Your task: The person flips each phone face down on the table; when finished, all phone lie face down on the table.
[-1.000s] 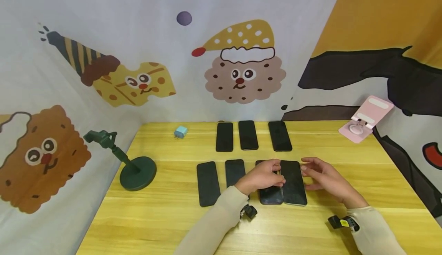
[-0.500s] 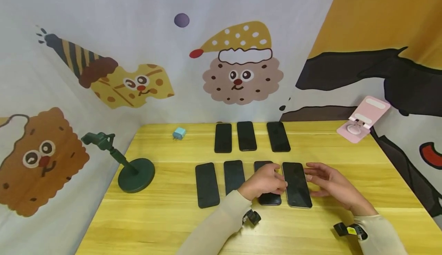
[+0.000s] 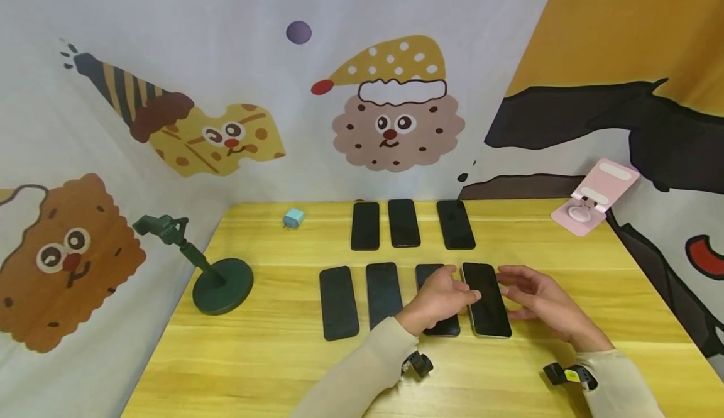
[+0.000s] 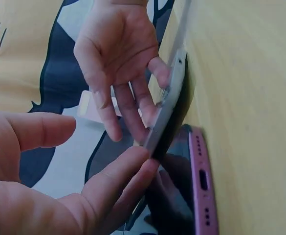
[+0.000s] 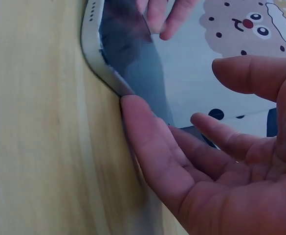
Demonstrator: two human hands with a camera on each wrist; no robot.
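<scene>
Silver edges frame the rightmost front phone (image 3: 489,314). Left hand (image 3: 440,300) and right hand (image 3: 544,302) touch opposite sides, fingers loosely extended, thumbs off it.

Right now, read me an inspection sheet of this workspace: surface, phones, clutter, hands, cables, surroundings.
Surface: yellow wood-grain table
Phones: four rectangular dark-screened phones in the near row, three such phones in the far row
Clutter: light-blue plug-in charger, dark-green round-based stand, pink folding stand
Hands: left hand and right hand flank the near row's rightmost phone, fingers at its long edges
Cables: nothing seen
Surroundings: white cartoon-printed fabric backdrop behind the table
</scene>
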